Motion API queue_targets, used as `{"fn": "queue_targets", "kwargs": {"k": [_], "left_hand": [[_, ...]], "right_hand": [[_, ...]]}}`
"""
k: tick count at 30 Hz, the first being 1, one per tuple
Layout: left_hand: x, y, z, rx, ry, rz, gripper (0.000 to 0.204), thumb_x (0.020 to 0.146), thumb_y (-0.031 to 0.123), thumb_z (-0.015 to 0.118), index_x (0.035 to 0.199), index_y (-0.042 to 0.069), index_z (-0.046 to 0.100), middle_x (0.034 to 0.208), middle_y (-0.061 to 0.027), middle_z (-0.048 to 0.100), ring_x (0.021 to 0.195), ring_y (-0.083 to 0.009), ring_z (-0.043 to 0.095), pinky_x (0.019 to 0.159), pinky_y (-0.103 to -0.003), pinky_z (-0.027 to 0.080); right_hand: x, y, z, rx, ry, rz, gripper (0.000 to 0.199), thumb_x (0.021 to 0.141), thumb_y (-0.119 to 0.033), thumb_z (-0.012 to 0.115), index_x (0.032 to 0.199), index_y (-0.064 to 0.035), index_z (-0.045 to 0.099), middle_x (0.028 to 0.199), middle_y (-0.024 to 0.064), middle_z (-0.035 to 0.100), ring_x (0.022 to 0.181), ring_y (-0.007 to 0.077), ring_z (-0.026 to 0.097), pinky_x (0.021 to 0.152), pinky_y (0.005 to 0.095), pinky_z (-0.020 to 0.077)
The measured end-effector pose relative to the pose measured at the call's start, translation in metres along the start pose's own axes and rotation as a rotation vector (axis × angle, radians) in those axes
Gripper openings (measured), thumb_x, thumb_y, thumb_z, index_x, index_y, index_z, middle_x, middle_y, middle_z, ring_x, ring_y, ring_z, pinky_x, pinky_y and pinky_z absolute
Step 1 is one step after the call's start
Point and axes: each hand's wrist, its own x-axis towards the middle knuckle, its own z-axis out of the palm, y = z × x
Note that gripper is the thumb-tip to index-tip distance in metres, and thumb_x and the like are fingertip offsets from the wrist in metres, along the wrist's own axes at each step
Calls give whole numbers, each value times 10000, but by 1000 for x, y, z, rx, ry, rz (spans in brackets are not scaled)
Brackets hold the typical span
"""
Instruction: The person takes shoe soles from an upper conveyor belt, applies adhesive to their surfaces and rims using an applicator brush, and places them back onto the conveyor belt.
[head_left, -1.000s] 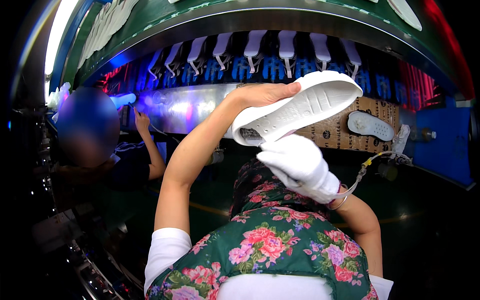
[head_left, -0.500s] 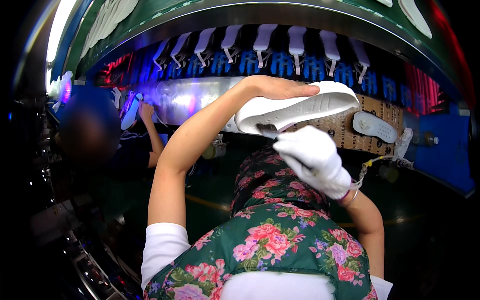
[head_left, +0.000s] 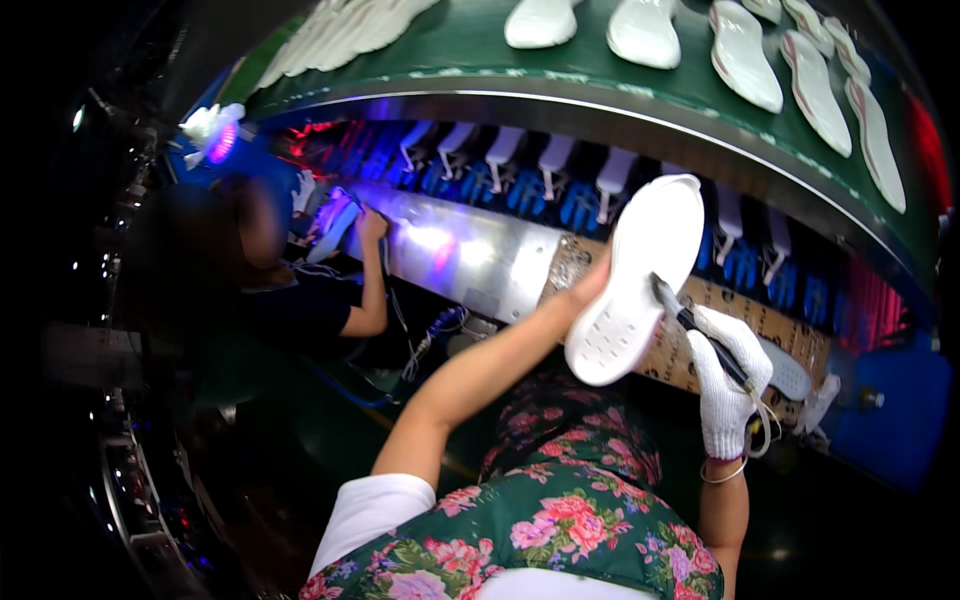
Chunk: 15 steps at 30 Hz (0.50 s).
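"Across the top, biggest first, go."

"Curved green counter point(head_left: 460, 55) with white shoe soles point(head_left: 745, 55) on it. Below its edge, a row of pale lilac sole-shaped pieces point(head_left: 505, 147)."

"Left side?"

"Co-worker in dark clothing point(head_left: 300, 315), well apart from our person."

"Mid-size stuff?"

"Brown printed cardboard sheet point(head_left: 672, 355), below and behind the work. Above it, lifted and tilted: long white moulded shoe sole point(head_left: 650, 230), smooth face to the camera, small slots toward the lower end."

"Who's got it?"

"Bare left hand point(head_left: 597, 280), grasping from behind. Its fingers are mostly hidden, can't tell their exact placement. White-gloved right hand point(head_left: 730, 375) has its fingers closed around a slim dark-handled brush point(head_left: 690, 322)."

"Anything near that glove?"

"Pale grey perforated sole point(head_left: 787, 372), on the cardboard, partly covered."

"Brush tip?"

"At the sole's right edge, about midway along, seemingly touching. Can't see any coating."

"Step in hand?"

"My read: brushing along that edge."

"Next move calls for?"

"Steady left grip, I'd judge, with the sole angled so the tip can follow the rim lightly."
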Motion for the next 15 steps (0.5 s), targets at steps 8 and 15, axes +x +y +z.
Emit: {"fn": "queue_targets", "kwargs": {"k": [8,15], "left_hand": [[-34,-34,3,247,55,-43,550,1028,406,477,1488,119,387,1480,-105,475,1328,-235,499,1080,-436,453],[-54,-36,35,-606,-224,116,801,966,676,360,1554,140,271,1571,-141,338,1398,-391,386,1136,-490,381]], "right_hand": [[9,-9,-11,-32,-141,-141,225,734,33,760,953,0,724,940,140,726,841,247,694,772,317,537],[-20,-20,0,-58,-115,-179,224,716,-17,802,928,-45,735,895,122,727,796,262,698,719,341,546]]}}
